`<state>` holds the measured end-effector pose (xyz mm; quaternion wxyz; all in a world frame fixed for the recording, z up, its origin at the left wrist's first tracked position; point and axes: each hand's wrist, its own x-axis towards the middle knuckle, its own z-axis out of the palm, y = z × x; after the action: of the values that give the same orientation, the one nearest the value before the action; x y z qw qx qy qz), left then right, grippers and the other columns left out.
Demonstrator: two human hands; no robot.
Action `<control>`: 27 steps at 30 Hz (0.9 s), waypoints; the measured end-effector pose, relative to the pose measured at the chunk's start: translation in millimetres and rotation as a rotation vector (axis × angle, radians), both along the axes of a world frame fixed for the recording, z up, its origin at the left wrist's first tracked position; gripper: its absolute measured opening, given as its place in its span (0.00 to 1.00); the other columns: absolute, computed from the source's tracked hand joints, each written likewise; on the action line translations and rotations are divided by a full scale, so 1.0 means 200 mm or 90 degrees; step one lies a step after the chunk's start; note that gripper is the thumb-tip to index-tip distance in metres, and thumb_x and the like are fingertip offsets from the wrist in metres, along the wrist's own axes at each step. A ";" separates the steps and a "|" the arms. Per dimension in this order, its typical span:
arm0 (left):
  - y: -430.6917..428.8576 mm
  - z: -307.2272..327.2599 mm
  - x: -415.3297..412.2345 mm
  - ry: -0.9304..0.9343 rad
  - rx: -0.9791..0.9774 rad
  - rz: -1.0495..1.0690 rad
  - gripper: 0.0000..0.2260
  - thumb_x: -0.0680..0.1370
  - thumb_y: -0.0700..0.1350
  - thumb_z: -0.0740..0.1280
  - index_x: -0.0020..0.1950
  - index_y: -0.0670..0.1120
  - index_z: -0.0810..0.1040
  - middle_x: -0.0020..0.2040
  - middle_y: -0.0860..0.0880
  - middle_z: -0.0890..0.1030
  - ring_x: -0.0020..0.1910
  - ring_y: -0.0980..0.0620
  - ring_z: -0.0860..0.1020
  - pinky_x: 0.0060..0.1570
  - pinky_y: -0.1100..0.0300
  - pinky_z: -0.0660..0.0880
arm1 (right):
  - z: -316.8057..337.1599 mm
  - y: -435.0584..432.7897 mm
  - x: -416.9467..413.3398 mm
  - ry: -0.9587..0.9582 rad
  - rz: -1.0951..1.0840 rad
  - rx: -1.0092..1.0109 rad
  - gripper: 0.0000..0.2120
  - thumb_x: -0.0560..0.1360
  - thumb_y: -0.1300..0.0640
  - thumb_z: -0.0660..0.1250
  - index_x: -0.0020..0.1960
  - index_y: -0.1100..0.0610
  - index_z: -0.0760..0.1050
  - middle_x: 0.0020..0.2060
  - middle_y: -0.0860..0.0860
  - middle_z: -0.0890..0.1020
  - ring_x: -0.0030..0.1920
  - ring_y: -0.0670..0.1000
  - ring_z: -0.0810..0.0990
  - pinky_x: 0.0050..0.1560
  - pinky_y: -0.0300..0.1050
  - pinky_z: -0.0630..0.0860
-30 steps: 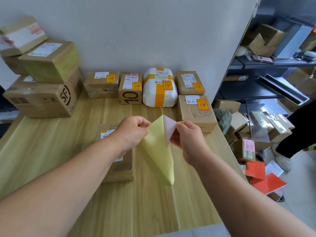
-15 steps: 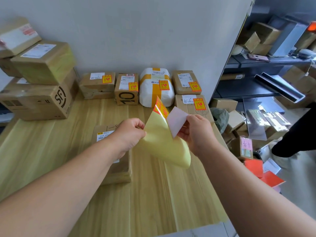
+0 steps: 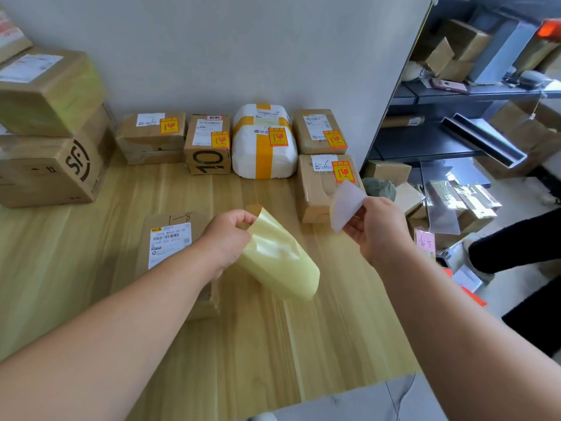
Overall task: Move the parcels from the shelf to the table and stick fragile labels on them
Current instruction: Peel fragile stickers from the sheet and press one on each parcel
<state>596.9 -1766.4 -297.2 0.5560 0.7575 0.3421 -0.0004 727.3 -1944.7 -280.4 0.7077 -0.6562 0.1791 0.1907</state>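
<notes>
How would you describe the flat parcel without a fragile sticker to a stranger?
Start at the light wooden table against the pale wall. Alone near its middle, beside the left hand, lies a flat brown cardboard parcel. Unlike the stickered parcels lined along the wall, it carries only a white shipping slip and a handwritten 1-8, no orange fragile label.

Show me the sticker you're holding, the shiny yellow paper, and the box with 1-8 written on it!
sticker [image 3: 346, 205]: head view, middle of its pale back side.
yellow paper [image 3: 277, 258]: head view, middle of the curled sheet.
1-8 box [image 3: 170, 243]: head view, on its white shipping label.
</notes>
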 end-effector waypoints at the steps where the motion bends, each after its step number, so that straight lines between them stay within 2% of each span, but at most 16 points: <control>1: -0.01 -0.02 0.01 -0.009 -0.015 -0.008 0.14 0.76 0.33 0.63 0.45 0.52 0.79 0.38 0.49 0.79 0.36 0.52 0.76 0.35 0.62 0.71 | -0.01 -0.01 -0.01 -0.012 0.011 -0.022 0.10 0.79 0.65 0.54 0.50 0.57 0.73 0.50 0.58 0.82 0.47 0.56 0.84 0.40 0.50 0.81; 3: -0.03 -0.05 0.03 -0.031 -0.053 -0.023 0.15 0.76 0.32 0.63 0.46 0.53 0.79 0.39 0.50 0.79 0.37 0.53 0.76 0.38 0.63 0.72 | -0.02 -0.02 -0.03 -0.038 0.038 -0.063 0.10 0.79 0.64 0.55 0.54 0.58 0.74 0.49 0.58 0.82 0.46 0.55 0.84 0.41 0.49 0.82; 6: -0.06 -0.09 0.06 -0.038 -0.094 -0.030 0.14 0.76 0.32 0.65 0.48 0.52 0.79 0.39 0.51 0.78 0.38 0.55 0.76 0.39 0.66 0.71 | -0.02 -0.01 -0.08 -0.091 0.093 -0.119 0.09 0.81 0.62 0.55 0.50 0.58 0.74 0.47 0.57 0.82 0.46 0.56 0.83 0.42 0.48 0.82; 9: -0.08 -0.16 0.05 0.007 -0.064 -0.024 0.11 0.77 0.34 0.64 0.52 0.49 0.79 0.39 0.51 0.77 0.38 0.56 0.74 0.36 0.67 0.69 | -0.05 0.03 -0.14 -0.122 0.147 -0.169 0.09 0.81 0.60 0.56 0.53 0.63 0.73 0.47 0.61 0.81 0.47 0.60 0.82 0.49 0.59 0.81; 10: -0.08 -0.19 0.05 0.032 -0.049 -0.020 0.10 0.77 0.35 0.64 0.53 0.48 0.79 0.41 0.50 0.78 0.40 0.54 0.75 0.37 0.66 0.69 | -0.06 0.05 -0.16 -0.133 0.167 -0.180 0.09 0.80 0.60 0.56 0.51 0.64 0.73 0.47 0.64 0.81 0.45 0.61 0.82 0.49 0.64 0.80; 12: -0.08 -0.25 0.04 0.080 -0.034 -0.012 0.12 0.77 0.38 0.65 0.59 0.47 0.78 0.49 0.47 0.79 0.48 0.50 0.76 0.42 0.62 0.69 | -0.13 0.08 -0.19 -0.146 0.201 -0.200 0.09 0.76 0.56 0.57 0.43 0.57 0.74 0.43 0.67 0.80 0.41 0.62 0.80 0.45 0.71 0.77; 14: -0.08 -0.28 0.02 0.111 -0.020 -0.021 0.18 0.77 0.39 0.65 0.67 0.47 0.73 0.57 0.47 0.78 0.53 0.51 0.75 0.48 0.63 0.67 | -0.21 0.11 -0.20 -0.144 0.224 -0.212 0.09 0.73 0.55 0.57 0.36 0.53 0.72 0.41 0.67 0.80 0.39 0.64 0.80 0.44 0.73 0.76; 17: -0.08 -0.27 -0.01 0.115 0.100 -0.071 0.21 0.77 0.42 0.66 0.69 0.49 0.70 0.61 0.50 0.75 0.58 0.50 0.74 0.51 0.63 0.66 | -0.25 0.16 -0.24 -0.136 0.243 -0.222 0.09 0.73 0.55 0.57 0.37 0.53 0.72 0.42 0.66 0.81 0.44 0.68 0.81 0.43 0.72 0.76; 19: -0.10 -0.25 -0.02 0.059 0.161 -0.071 0.16 0.76 0.44 0.67 0.63 0.51 0.74 0.60 0.52 0.77 0.59 0.51 0.75 0.51 0.63 0.68 | -0.28 0.20 -0.27 -0.132 0.261 -0.214 0.08 0.72 0.53 0.57 0.38 0.52 0.73 0.40 0.65 0.81 0.41 0.66 0.82 0.43 0.72 0.76; 21: -0.10 -0.22 -0.04 -0.020 0.200 -0.052 0.10 0.75 0.45 0.69 0.55 0.51 0.77 0.56 0.53 0.78 0.56 0.53 0.76 0.51 0.62 0.70 | -0.25 0.26 -0.31 -0.123 0.273 -0.206 0.08 0.72 0.52 0.57 0.38 0.52 0.73 0.41 0.65 0.81 0.40 0.65 0.82 0.44 0.71 0.77; 23: -0.10 -0.20 -0.07 -0.078 0.256 -0.052 0.08 0.73 0.45 0.71 0.51 0.51 0.78 0.51 0.54 0.78 0.53 0.54 0.75 0.50 0.60 0.71 | -0.22 0.31 -0.36 -0.102 0.266 -0.174 0.09 0.77 0.57 0.58 0.39 0.55 0.73 0.39 0.63 0.81 0.37 0.61 0.81 0.43 0.61 0.82; 25: -0.07 -0.19 -0.10 -0.110 0.293 -0.068 0.09 0.72 0.46 0.72 0.50 0.49 0.78 0.50 0.53 0.77 0.52 0.53 0.75 0.50 0.57 0.72 | -0.20 0.36 -0.39 -0.069 0.263 -0.122 0.09 0.79 0.61 0.58 0.42 0.58 0.73 0.35 0.58 0.80 0.31 0.54 0.79 0.39 0.50 0.82; 27: -0.03 -0.19 -0.14 -0.112 0.301 -0.074 0.11 0.71 0.49 0.73 0.51 0.49 0.78 0.50 0.52 0.77 0.53 0.51 0.75 0.51 0.55 0.72 | -0.20 0.40 -0.41 -0.037 0.269 -0.085 0.08 0.79 0.63 0.57 0.44 0.59 0.74 0.33 0.55 0.79 0.28 0.50 0.77 0.39 0.48 0.81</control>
<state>568.5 -1773.1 -334.6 0.3901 0.8819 0.2390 0.1140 644.3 -1864.2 -319.5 0.6119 -0.7297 0.0292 0.3037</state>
